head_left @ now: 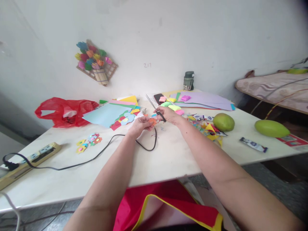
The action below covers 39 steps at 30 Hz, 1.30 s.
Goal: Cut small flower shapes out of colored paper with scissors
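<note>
Over the middle of the table, my left hand (141, 124) pinches a small orange paper piece (152, 121), its exact shape partly hidden. Beside it, my right hand (168, 115) grips a pair of scissors (161, 116) by the dark handles, and the long blades point up toward the wall. Whether the blades touch the paper I cannot tell. Left of my hands lie cut paper flowers (124, 120) in blue, red and yellow. Smaller finished-looking flowers (94, 139) with coloured centres rest nearer the left side.
A black cord (103, 150) runs from the power strip (45, 150) to below my hands. Coloured sheets (101, 113), a red plastic bag (68, 112), soft clay packs (174, 107), paper scraps (209, 131), two green fruits (223, 122), a tube (253, 144) and a flask (188, 81) lie around.
</note>
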Each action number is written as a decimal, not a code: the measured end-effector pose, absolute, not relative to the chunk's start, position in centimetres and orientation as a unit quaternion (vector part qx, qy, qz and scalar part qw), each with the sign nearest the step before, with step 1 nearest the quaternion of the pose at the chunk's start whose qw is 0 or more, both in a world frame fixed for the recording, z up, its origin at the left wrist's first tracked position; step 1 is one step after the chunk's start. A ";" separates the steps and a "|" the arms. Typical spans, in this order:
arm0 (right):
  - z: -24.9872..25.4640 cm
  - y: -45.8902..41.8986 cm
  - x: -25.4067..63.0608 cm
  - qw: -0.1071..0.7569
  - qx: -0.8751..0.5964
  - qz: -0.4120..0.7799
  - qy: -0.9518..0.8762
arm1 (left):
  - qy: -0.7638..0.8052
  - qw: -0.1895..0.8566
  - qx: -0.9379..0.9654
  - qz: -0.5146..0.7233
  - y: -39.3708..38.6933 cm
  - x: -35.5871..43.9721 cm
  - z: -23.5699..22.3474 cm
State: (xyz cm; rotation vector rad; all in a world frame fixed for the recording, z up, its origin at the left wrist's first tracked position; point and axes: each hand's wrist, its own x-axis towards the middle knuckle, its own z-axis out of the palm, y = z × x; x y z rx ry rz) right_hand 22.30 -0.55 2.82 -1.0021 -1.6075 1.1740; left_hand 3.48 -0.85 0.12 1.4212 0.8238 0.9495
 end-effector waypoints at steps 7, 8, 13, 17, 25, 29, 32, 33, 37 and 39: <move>2.9 -0.8 22.0 0.423 -0.404 0.462 -0.667 | 0.346 0.568 0.641 0.384 -0.5 3.6 -0.3; 2.9 -0.7 22.0 0.425 -0.402 0.461 -0.667 | 0.342 0.565 0.641 0.391 -0.5 3.6 -0.3; 2.8 -0.5 22.0 0.462 -0.401 0.460 -0.643 | 0.343 0.555 0.629 0.422 -0.4 3.6 -0.4; 2.8 -0.4 21.8 0.488 -0.400 0.461 -0.624 | 0.355 0.561 0.619 0.419 -0.4 3.5 -0.3; 2.7 -0.3 21.4 0.504 -0.381 0.467 -0.619 | 0.348 0.607 0.554 0.451 -0.9 3.4 0.2; 2.4 0.0 21.3 0.511 -0.383 0.464 -0.614 | 0.345 0.635 0.528 0.446 -0.6 3.4 0.0; 2.1 0.3 21.3 0.514 -0.381 0.455 -0.619 | 0.353 0.622 0.542 0.442 -0.4 3.4 -0.3; 2.0 0.4 21.3 0.514 -0.380 0.450 -0.624 | 0.354 0.610 0.556 0.441 -0.4 3.4 -0.4; 2.0 0.4 21.2 0.509 -0.379 0.442 -0.634 | 0.362 0.570 0.592 0.439 -0.4 3.4 -0.8; 2.1 0.2 21.2 0.509 -0.384 0.447 -0.628 | 0.355 0.568 0.595 0.444 -0.4 3.4 -0.7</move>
